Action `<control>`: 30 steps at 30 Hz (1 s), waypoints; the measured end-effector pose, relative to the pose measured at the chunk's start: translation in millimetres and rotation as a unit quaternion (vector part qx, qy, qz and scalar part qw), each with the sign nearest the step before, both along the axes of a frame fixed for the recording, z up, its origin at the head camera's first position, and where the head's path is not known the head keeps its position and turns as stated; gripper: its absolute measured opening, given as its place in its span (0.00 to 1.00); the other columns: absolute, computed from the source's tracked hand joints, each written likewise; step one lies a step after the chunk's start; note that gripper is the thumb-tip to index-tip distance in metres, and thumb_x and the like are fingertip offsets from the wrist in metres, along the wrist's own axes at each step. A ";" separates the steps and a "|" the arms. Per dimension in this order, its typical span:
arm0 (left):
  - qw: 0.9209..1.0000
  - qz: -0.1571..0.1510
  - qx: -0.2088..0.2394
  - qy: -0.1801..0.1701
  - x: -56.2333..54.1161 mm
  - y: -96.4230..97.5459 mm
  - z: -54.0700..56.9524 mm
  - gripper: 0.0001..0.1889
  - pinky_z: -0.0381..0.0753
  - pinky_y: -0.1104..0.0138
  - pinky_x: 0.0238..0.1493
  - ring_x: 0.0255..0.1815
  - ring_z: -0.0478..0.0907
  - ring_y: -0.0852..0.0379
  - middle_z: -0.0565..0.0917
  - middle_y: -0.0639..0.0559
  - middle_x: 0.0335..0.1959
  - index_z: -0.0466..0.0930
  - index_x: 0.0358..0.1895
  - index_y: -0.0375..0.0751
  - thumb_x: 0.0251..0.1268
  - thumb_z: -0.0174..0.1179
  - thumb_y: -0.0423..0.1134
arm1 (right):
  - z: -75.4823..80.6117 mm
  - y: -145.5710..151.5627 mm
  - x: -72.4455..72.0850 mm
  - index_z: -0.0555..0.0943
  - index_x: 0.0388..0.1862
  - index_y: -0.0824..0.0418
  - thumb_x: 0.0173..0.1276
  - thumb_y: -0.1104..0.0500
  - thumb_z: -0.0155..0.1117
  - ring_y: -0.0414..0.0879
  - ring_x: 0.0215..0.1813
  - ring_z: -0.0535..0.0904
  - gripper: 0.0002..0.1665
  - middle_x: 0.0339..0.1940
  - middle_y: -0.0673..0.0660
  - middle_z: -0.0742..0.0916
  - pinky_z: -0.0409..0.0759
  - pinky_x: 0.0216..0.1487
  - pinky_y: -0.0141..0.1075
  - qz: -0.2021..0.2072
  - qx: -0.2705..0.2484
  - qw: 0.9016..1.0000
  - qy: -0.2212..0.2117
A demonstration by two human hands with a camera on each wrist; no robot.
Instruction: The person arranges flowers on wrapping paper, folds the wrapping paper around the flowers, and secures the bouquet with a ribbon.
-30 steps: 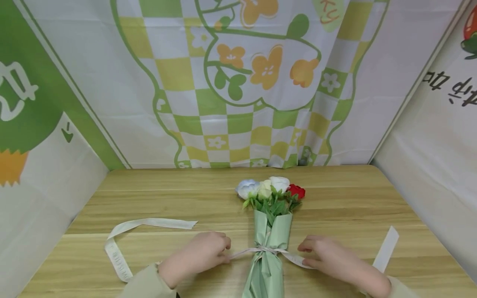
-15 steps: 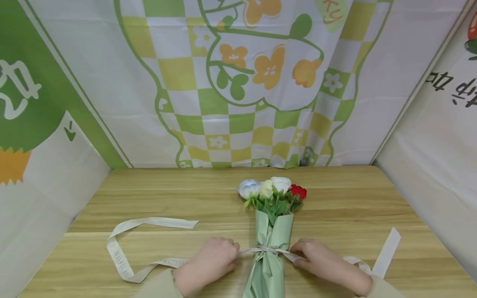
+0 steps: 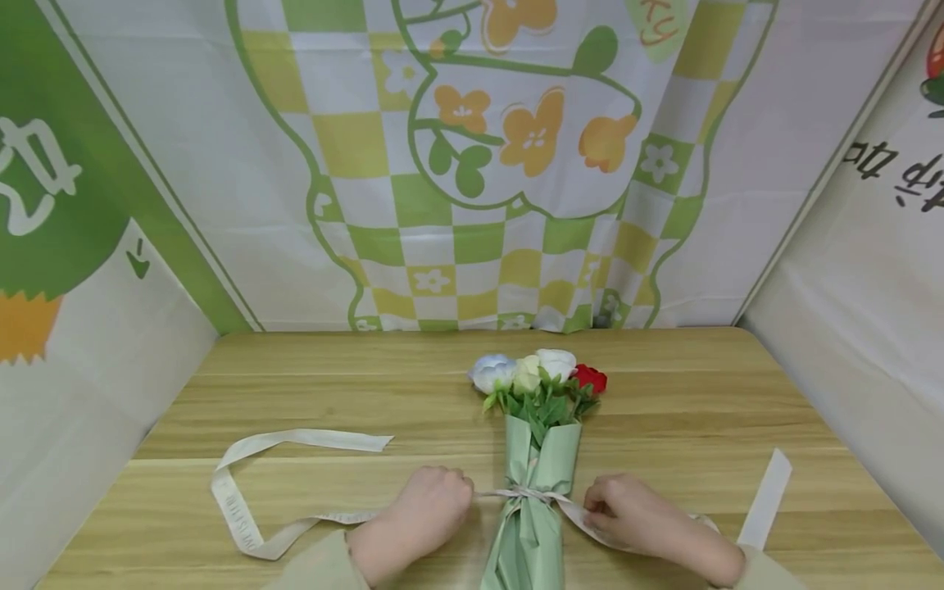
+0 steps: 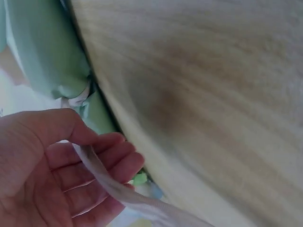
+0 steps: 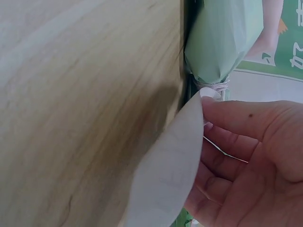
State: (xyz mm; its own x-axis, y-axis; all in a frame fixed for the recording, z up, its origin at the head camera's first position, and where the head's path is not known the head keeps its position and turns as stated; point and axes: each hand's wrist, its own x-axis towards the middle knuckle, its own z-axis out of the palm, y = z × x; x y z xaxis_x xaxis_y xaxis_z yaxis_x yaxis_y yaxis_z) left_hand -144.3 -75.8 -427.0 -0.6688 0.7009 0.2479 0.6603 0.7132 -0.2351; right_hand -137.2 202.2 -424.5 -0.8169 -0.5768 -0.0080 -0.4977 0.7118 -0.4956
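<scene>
A bouquet in pale green wrapping paper (image 3: 525, 541) lies on the wooden table, blooms pointing away from me. Its artificial flowers (image 3: 527, 374) are pale blue, cream, white and red. A white ribbon (image 3: 238, 508) is crossed round the bouquet's waist, with a tail out to each side. Left of the bouquet, my left hand (image 3: 424, 512) pinches one tail between thumb and fingers, as the ribbon (image 4: 113, 187) in the left wrist view shows. On the other side, my right hand (image 3: 637, 510) pinches the other tail, seen broad and flat as ribbon (image 5: 170, 161) in the right wrist view.
The left tail loops over the tabletop (image 3: 310, 385). At the right, the other ribbon end (image 3: 765, 500) lies beyond my forearm. A checked, flower-printed cloth (image 3: 472, 229) hangs behind the table, and printed panels flank both sides.
Both hands came in closer to the bouquet, then the right hand shifted slightly outward, with more ribbon showing beneath its fingers. The bouquet has stayed in place.
</scene>
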 end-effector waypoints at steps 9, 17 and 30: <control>0.983 -0.002 0.056 -0.172 0.9 -16.2 28.5 0.10 0.66 0.72 0.16 0.14 0.63 0.65 0.71 0.58 0.13 0.75 0.15 0.43 0.52 0.60 0.36 | 3.8 5.0 0.5 0.76 0.23 0.54 0.57 0.64 0.63 0.30 0.21 0.62 0.07 0.16 0.39 0.71 0.64 0.20 0.26 0.005 -0.006 1.000 -0.017; 0.961 -0.021 0.088 -0.262 0.8 -28.6 52.1 0.10 0.61 0.75 0.17 0.14 0.58 0.69 0.70 0.65 0.12 0.81 0.17 0.46 0.54 0.62 0.38 | 8.4 13.4 1.3 0.78 0.26 0.57 0.56 0.65 0.63 0.31 0.22 0.62 0.04 0.18 0.41 0.72 0.64 0.22 0.27 0.008 -0.012 0.998 -0.063; 0.920 -0.132 0.108 -0.351 3.2 -34.8 67.8 0.10 0.65 0.81 0.25 0.20 0.61 0.73 0.68 0.68 0.18 0.78 0.21 0.47 0.60 0.57 0.38 | 21.3 18.5 4.8 0.78 0.26 0.58 0.59 0.65 0.60 0.30 0.20 0.69 0.04 0.17 0.43 0.77 0.70 0.22 0.27 -0.003 -0.064 0.992 -0.105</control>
State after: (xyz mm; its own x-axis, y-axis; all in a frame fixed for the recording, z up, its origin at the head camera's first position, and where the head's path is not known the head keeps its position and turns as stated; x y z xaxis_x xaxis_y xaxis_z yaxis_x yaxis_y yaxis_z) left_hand -141.1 -110.5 -359.1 -0.5303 0.8474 -0.0275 0.7525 0.4853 0.4453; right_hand -132.4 220.6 -403.1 -0.8078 -0.5799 -0.1057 -0.3698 0.6381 -0.6753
